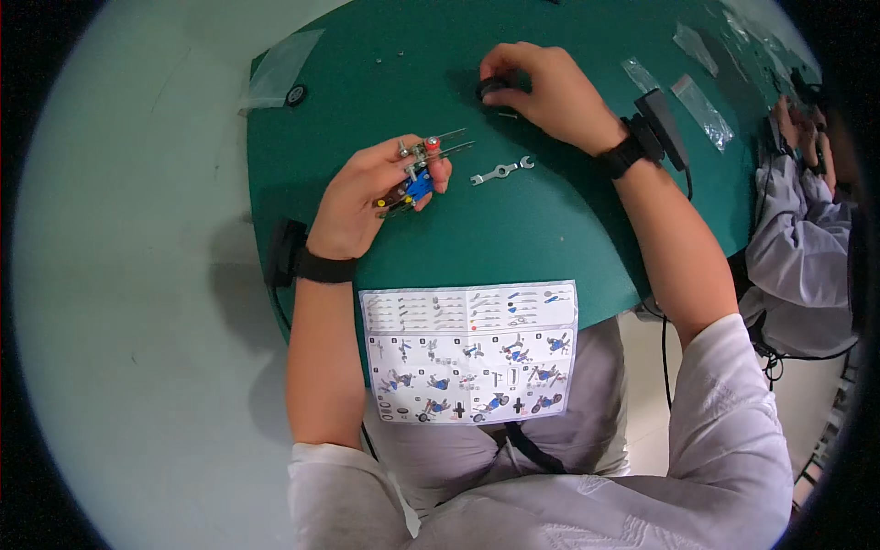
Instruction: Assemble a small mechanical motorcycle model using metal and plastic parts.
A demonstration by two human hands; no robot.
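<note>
My left hand (367,188) is closed around a partly built toy motorcycle (420,181) of metal and plastic, with blue, yellow and red parts. Two thin metal strips stick out of it to the right. Farther off, my right hand (536,87) pinches a small black wheel (493,87) between thumb and fingers, just over the green table. A small screw (507,115) lies just below that hand. Between the two hands rests a small silver double-ended wrench (502,171). The instruction sheet (469,353), printed with step drawings, lies at the table's near edge and over my lap.
Another black wheel (295,95) sits at the far left by a clear plastic bag (282,66). Tiny metal parts (390,57) lie at the back. Several clear bags (704,110) are at the right, near another person's hands (802,128). Cables run from both my wristbands.
</note>
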